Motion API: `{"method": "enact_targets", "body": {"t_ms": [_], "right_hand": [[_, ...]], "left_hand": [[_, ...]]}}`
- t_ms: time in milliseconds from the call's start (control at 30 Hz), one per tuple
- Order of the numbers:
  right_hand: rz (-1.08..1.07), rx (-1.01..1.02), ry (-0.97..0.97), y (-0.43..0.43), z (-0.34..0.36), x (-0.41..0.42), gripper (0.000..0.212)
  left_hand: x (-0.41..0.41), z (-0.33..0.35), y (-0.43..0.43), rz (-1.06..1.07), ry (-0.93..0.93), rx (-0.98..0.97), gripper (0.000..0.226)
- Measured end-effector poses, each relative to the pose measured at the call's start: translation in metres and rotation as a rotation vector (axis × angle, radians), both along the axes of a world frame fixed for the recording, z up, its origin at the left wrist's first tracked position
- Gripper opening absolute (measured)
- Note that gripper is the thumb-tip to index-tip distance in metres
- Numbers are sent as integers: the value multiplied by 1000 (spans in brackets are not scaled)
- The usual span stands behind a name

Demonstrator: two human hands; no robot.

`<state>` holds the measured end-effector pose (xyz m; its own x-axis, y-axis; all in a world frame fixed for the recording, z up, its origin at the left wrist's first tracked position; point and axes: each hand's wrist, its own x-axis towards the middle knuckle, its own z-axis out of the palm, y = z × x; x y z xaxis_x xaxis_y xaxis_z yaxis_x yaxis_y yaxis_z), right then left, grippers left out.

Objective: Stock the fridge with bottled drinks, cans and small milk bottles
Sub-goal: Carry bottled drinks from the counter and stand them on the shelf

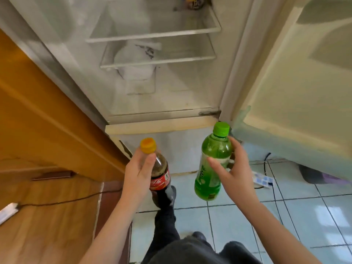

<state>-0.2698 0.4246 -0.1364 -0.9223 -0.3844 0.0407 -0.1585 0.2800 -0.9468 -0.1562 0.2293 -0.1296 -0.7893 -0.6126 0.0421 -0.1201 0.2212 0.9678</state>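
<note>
1. The left hand (139, 174) grips a dark cola bottle of clear plastic with a red label and a yellow-orange cap (161, 176). The thumb and fingers curl round its neck and shoulder just below the cap.
2. The right hand (234, 174) grips a green plastic bottle with a bright green cap and a pale printed label (211, 164). The thumb lies across the label and the fingers wrap round the far side.
3. Both bottles are held in the air, side by side but apart, tilted with their caps towards the open white fridge (76, 54). They are in front of its lower closed compartment and below the open section.
4. Inside the fridge, an upper shelf with a white rim (152, 35) sits above a lower shelf (158, 61). A white plastic bag (135, 60) is around the lower shelf; which level it rests on I cannot tell.
5. At the top of the fridge interior a dark item with a yellow top (192, 2) is partly cut off; what it is cannot be told.
6. The cream fridge door (295, 92) stands open to the right.
7. An orange-brown wooden cabinet (47, 111) stands against the left side of the fridge.
8. On the pale blue tiled floor (247, 216), a white power strip (262, 181) lies with a black cable near the door's lower corner.
9. The person's dark trousers (165, 225) show below the hands.
</note>
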Motion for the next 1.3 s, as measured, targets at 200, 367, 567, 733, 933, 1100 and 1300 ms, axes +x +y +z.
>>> {"method": "enact_targets", "body": {"t_ms": [200,367,567,733,933,1100,1300], "right_hand": [[-30,-44,100,-72,34,-62,68],[-57,-106,234,-130,82,-113,66],[-66,-206,425,-184,138,-167,61],[-105,-296,534,-210,176,-202,54],[-150,-319,606,-236,201,-240,57],[-193,-273,613,-258,204,-273,62],[-226,-189,556,-274,194,-307,65]], "left_hand": [[-73,28,-71,-75,85,27,76],[-143,80,-132,-227,217,-76,53],[-211,143,-179,-369,393,-46,25],[-253,193,-206,-297,486,-88,27],[-298,234,-224,-167,581,-127,25],[-343,239,-232,-86,571,-183,25],[-391,228,-227,-77,533,-229,16]]}}
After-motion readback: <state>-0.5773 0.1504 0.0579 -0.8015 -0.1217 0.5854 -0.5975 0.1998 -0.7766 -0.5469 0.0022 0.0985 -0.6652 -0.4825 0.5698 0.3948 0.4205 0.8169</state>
